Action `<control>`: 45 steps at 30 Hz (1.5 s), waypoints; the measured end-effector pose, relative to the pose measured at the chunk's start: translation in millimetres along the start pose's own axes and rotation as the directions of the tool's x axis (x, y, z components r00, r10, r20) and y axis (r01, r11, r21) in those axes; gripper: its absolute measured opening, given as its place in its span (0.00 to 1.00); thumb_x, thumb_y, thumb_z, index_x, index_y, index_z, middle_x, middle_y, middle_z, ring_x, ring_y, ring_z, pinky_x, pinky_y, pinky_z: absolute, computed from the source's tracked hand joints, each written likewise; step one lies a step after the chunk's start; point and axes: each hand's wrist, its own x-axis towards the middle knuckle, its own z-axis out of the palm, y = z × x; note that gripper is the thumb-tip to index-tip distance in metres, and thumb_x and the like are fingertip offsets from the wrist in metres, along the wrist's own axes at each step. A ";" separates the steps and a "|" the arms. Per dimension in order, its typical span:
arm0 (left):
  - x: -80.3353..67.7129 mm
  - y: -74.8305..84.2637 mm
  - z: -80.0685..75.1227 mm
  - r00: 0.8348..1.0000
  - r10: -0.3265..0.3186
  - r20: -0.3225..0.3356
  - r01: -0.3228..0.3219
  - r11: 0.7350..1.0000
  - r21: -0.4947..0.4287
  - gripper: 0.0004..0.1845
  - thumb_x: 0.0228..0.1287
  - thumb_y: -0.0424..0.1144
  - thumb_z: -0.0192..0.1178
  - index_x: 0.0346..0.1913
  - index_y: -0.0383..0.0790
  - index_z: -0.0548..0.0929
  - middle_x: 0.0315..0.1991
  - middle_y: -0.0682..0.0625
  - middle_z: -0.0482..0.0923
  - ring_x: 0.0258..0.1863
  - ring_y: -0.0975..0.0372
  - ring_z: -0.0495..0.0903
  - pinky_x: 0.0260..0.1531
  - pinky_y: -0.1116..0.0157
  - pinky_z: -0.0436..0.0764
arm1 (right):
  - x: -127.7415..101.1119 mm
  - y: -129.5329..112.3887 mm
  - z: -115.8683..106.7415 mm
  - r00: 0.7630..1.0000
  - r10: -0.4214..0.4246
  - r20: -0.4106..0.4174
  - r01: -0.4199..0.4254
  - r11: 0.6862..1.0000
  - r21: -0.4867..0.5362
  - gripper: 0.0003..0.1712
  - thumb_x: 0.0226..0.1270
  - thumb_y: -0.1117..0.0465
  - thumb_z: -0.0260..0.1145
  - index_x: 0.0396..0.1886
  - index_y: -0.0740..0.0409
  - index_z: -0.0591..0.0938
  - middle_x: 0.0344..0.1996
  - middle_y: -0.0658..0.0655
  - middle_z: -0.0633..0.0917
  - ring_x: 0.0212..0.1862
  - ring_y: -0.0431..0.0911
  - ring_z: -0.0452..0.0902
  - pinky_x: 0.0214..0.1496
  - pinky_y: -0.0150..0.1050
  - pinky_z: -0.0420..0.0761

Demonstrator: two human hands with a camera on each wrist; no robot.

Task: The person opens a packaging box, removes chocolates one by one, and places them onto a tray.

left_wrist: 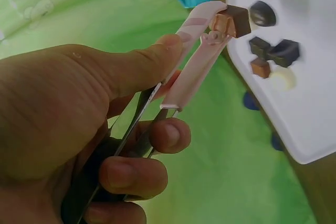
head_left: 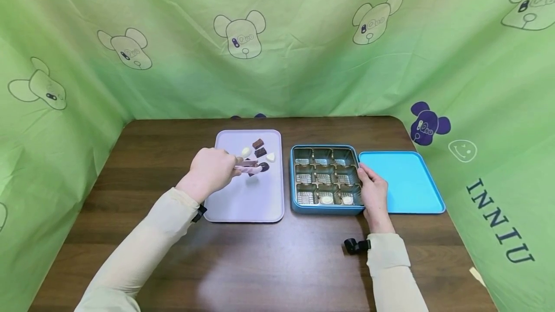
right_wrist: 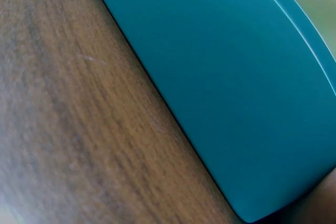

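Observation:
My left hand (head_left: 214, 170) grips a pair of metal tongs with pink tips (left_wrist: 191, 72) over the lilac tray (head_left: 244, 208). In the left wrist view, a brown chocolate (left_wrist: 237, 21) sits at the tong tips, above the tray's edge. Several dark, brown and white chocolates lie loose on the tray, among them a dark block (head_left: 260, 152) and a white triangular piece (head_left: 270, 157). My right hand (head_left: 375, 196) holds the right side of a blue box (head_left: 327, 210). Inside is a gold divided insert; whitish pieces (head_left: 326, 199) show in two front compartments.
A flat light-blue lid (head_left: 412, 182) lies to the right of the box, partly behind my right hand. The brown wooden table (head_left: 260, 268) bears everything. Green printed cloth (head_left: 282, 81) hangs around its back and sides.

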 end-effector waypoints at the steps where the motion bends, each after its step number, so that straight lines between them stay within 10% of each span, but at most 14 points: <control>1: 0.1 -1.1 2.3 1.000 0.000 0.002 0.000 1.000 0.000 0.12 0.66 0.52 0.67 0.46 0.53 0.90 0.32 0.45 0.87 0.28 0.49 0.85 0.25 0.51 0.81 | 0.1 -0.1 0.0 1.000 -0.002 0.000 0.002 1.000 0.000 0.30 0.80 0.46 0.54 0.75 0.51 0.69 0.76 0.53 0.66 0.76 0.46 0.58 0.76 0.44 0.60; 24: 2.6 -3.4 44.5 1.000 0.005 0.014 -0.005 1.000 0.019 0.09 0.65 0.51 0.68 0.39 0.50 0.89 0.28 0.45 0.85 0.26 0.51 0.84 0.23 0.52 0.79 | 0.9 1.7 0.6 1.000 -0.005 -0.010 0.005 1.000 0.000 0.30 0.80 0.46 0.54 0.75 0.52 0.70 0.75 0.55 0.68 0.74 0.48 0.61 0.74 0.45 0.63; 45: 2.0 -3.2 41.0 0.996 -0.052 0.072 0.056 0.997 -0.052 0.18 0.68 0.54 0.65 0.55 0.52 0.88 0.37 0.43 0.87 0.30 0.50 0.85 0.25 0.50 0.80 | -0.1 0.0 0.9 1.000 0.003 -0.017 -0.003 1.000 0.011 0.29 0.80 0.47 0.55 0.75 0.52 0.70 0.74 0.55 0.70 0.72 0.47 0.64 0.72 0.42 0.65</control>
